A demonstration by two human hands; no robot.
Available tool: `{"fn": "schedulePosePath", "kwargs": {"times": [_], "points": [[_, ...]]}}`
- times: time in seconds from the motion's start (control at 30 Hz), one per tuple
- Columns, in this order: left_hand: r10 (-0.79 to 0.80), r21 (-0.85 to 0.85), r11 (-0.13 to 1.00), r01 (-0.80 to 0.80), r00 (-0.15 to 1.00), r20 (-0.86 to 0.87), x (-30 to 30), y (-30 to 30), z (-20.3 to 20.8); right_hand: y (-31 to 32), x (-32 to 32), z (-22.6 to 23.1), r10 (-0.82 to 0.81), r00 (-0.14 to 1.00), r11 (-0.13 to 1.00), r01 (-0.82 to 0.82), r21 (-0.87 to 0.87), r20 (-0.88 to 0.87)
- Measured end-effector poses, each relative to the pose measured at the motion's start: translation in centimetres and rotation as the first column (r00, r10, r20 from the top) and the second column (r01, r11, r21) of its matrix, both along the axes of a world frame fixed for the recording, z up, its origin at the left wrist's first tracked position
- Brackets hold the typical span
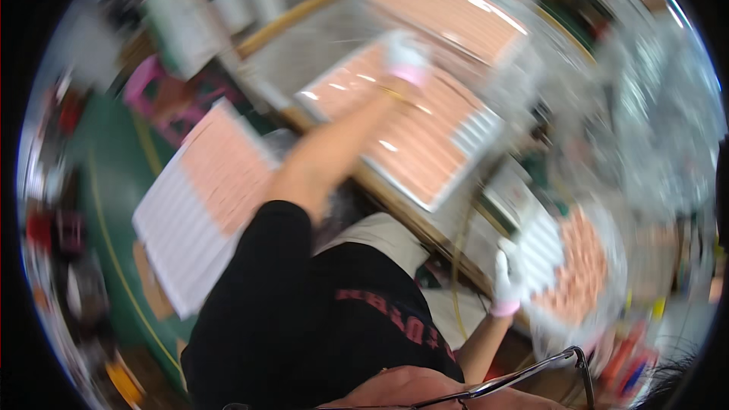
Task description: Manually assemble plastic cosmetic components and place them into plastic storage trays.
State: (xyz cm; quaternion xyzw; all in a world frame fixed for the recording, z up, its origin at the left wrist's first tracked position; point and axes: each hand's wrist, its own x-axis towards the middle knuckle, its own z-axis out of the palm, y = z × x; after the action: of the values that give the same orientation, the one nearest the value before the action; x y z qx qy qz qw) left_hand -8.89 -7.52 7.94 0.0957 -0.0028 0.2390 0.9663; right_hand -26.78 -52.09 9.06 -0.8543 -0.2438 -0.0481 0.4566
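Note:
My left hand point(408, 57), in a white glove with a pink cuff, is over the far edge of a white tray point(486, 137) filled mostly with rows of small peach-coloured pieces point(414, 125). Motion smears its fingers, so I cannot tell whether they grip anything. Lower right, my right hand point(507, 282), gloved the same way, has its fingers stretched out beside a white ridged tray point(538, 247). A heap of loose peach pieces point(575, 273) lies on that tray's far side, with clear plastic around it.
Behind stands a plastic-covered stack of peach pieces point(448, 11). Another half-filled ridged tray point(178, 228) is at my left, near a pink stool point(144, 95). Crumpled clear plastic point(653, 114) fills the right. A small box point(509, 197) sits between the right-hand trays.

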Motion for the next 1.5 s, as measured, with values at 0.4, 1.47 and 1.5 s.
{"fn": "schedulePosePath", "kwargs": {"times": [0.4, 1.47, 1.5], "points": [[0.571, 0.788, -0.263, 0.557, 0.748, -0.338, 2.3, 1.8, -4.8, -12.6, -2.9, -2.3, -0.524, 0.818, 0.807, 0.566, 0.17, -0.238], [0.05, 0.206, -0.977, 0.062, 0.997, -0.067, -1.0, -2.8, 1.1, -16.3, 11.4, -0.8, -0.689, 0.673, 0.18, 0.518, -0.836, 0.269], [0.078, 0.192, -0.977, 0.089, 0.995, -0.064, -1.1, -3.1, 1.8, -16.6, 11.0, -0.8, -0.674, 0.692, 0.206, 0.514, -0.833, 0.26]]}}
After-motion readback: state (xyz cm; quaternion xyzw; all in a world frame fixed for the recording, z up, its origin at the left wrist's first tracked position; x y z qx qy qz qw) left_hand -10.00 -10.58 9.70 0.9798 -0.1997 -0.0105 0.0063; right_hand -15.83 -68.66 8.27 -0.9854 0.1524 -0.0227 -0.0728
